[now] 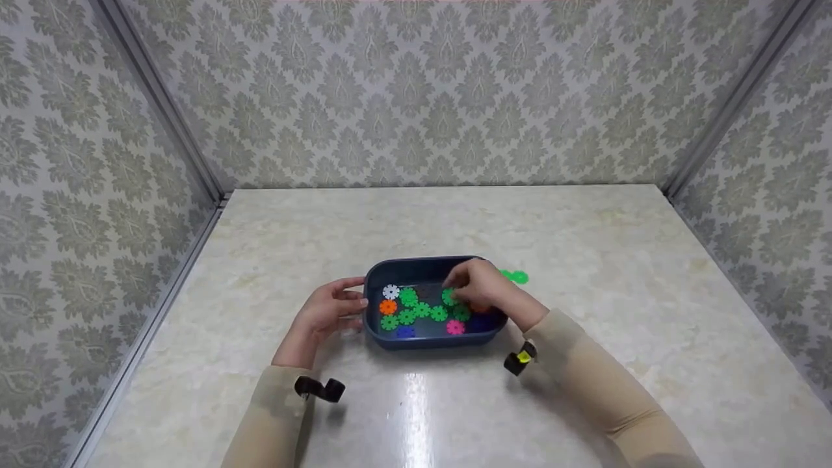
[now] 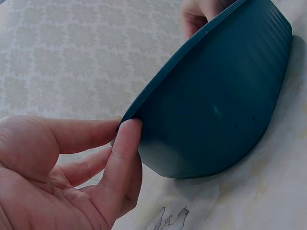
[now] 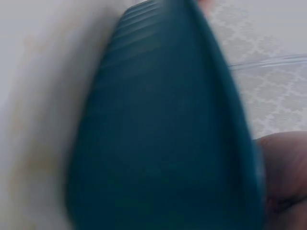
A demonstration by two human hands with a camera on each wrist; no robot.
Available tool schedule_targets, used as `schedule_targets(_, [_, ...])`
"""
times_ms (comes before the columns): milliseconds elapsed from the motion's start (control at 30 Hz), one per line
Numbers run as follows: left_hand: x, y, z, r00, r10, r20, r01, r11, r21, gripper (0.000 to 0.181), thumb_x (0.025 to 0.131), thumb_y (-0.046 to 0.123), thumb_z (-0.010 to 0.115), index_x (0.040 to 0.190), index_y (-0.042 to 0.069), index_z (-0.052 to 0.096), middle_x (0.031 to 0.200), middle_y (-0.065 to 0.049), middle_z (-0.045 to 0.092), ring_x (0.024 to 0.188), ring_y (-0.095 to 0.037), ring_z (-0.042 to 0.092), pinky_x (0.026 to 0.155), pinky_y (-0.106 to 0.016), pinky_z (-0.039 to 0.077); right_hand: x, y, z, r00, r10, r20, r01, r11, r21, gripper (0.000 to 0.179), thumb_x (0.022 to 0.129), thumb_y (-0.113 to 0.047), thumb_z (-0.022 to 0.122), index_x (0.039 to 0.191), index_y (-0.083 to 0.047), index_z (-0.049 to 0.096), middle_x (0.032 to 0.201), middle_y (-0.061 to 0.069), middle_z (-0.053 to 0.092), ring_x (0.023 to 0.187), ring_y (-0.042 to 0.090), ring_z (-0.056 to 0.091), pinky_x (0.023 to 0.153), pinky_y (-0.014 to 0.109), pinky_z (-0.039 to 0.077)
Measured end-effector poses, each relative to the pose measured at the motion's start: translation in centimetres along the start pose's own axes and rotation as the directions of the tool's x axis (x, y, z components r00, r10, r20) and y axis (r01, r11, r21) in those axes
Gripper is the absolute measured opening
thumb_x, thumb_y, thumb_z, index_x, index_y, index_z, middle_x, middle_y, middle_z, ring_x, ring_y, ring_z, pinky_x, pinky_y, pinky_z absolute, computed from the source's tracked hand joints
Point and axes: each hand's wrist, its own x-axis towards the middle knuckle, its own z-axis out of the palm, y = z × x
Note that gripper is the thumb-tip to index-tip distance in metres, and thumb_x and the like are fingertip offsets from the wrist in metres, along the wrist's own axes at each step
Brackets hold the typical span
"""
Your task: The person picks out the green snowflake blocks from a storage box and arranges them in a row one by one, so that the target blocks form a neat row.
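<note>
Green notched plastic disc (image 1: pixel 448 298): likely light, stiff; pinch edges
Left hand (image 1: pixel 325 308): pinching dark-blue oblong plastic tub (image 1: pixel 430 341) at rim
Right hand (image 1: pixel 486 285): cannot tell if pinching

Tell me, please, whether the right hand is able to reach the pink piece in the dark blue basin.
Probably yes. The right hand reaches into the basin, and the pink piece lies close by, in plain sight from the head view, so nothing seems to block it.

Passable over pale, marbled table (image 1: pixel 617 260), right of frame; blocked at centre by dark-blue oblong plastic basin (image 1: pixel 422 342) and right-hand fingers (image 1: pixel 460 273).
</note>
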Motion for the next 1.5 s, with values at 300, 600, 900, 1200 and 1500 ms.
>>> schedule_targets(300, [0.1, 0.0, 0.0, 1.000, -0.010, -0.008, 0.010, 1.000, 0.007, 0.060, 0.094, 0.000, 0.071, 0.150, 0.009, 0.051, 0.105, -0.006, 0.062, 0.084, -0.014, 0.066, 0.064, -0.027, 0.061, -1.5, 1.0, -2.2, 0.999, 0.011, -0.037, -0.002, 0.972, 0.235, 0.025, 0.093, -0.007, 0.070, 0.117, -0.009, 0.077, 0.104, 0.013, 0.077, 0.091, 0.031, 0.074, 0.079, 0.042, 0.061])
schedule_targets(600, [0.0, -0.1, 0.1, 1.000, -0.010, -0.009, 0.010, 1.000, 0.010, 0.059, 0.095, 0.000, 0.069, 0.150, 0.009, 0.051, 0.106, -0.006, 0.062, 0.084, -0.013, 0.066, 0.064, -0.028, 0.061, -2.7, 3.1, -3.7, 0.989, 0.102, -0.103, -0.055, 0.921, 0.385, 0.032, 0.092, -0.009, 0.072, 0.124, -0.005, 0.074, 0.114, 0.014, 0.070, 0.088, 0.013, 0.070, 0.091, 0.040, 0.062])
schedule_targets(900, [0.0, 0.0, 0.0, 1.000, -0.009, 0.002, 0.009, 1.000, 0.008, 0.060, 0.096, 0.001, 0.069, 0.151, 0.009, 0.049, 0.107, -0.005, 0.062, 0.086, -0.013, 0.065, 0.066, -0.028, 0.060, -3.3, 5.4, -4.6, 0.980, 0.155, -0.121, -0.081, 0.880, 0.469, 0.036, 0.093, -0.010, 0.070, 0.128, -0.004, 0.071, 0.108, 0.007, 0.070, 0.089, 0.013, 0.069, 0.092, 0.033, 0.061])
schedule_targets(1200, [0.0, 0.0, 0.0, 1.000, -0.017, -0.006, 0.017, 1.000, -0.002, 0.060, 0.095, 0.000, 0.070, 0.150, 0.009, 0.051, 0.107, -0.005, 0.062, 0.086, -0.014, 0.065, 0.067, -0.028, 0.061, -3.9, 7.3, -5.6, 0.975, 0.171, -0.143, -0.066, 0.835, 0.547, 0.041, 0.097, -0.009, 0.069, 0.136, 0.003, 0.063, 0.113, 0.002, 0.074, 0.088, 0.009, 0.074, 0.089, 0.025, 0.060])
schedule_targets(1500, [0.0, -0.1, 0.1, 1.000, -0.012, -0.006, 0.012, 1.000, -0.019, 0.059, 0.095, -0.001, 0.069, 0.150, 0.010, 0.051, 0.108, -0.006, 0.061, 0.086, -0.014, 0.066, 0.067, -0.028, 0.061, -4.2, 10.1, -6.5, 0.957, 0.251, -0.142, -0.106, 0.764, 0.637, 0.046, 0.099, -0.004, 0.066, 0.142, 0.008, 0.055, 0.109, -0.004, 0.072, 0.087, 0.006, 0.074, 0.093, 0.026, 0.059])
